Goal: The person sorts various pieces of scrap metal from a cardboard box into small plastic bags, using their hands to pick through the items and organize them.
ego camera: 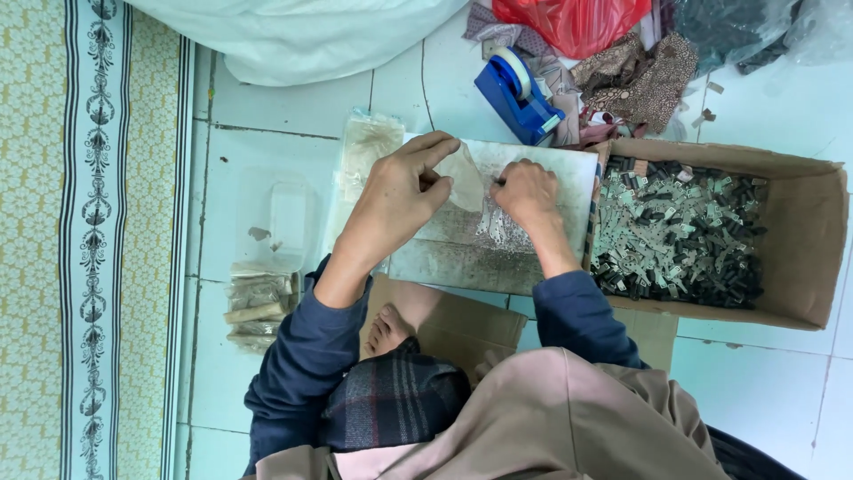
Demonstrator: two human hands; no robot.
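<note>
Small clear plastic bag [466,178], held open above grey board [462,253].

The right hand [526,194] curls over a small clear bag [466,178], hiding its fingertips and whatever they pinch. The left hand [400,191] covers part of the same bag. The tiny pale pieces [498,229] under the right hand are too small to identify. In the cardboard box [800,249], the grey and dark bits [675,231] blur together. The red plastic bag [573,22] and white sack [302,36] are cut off by the top edge.
</note>
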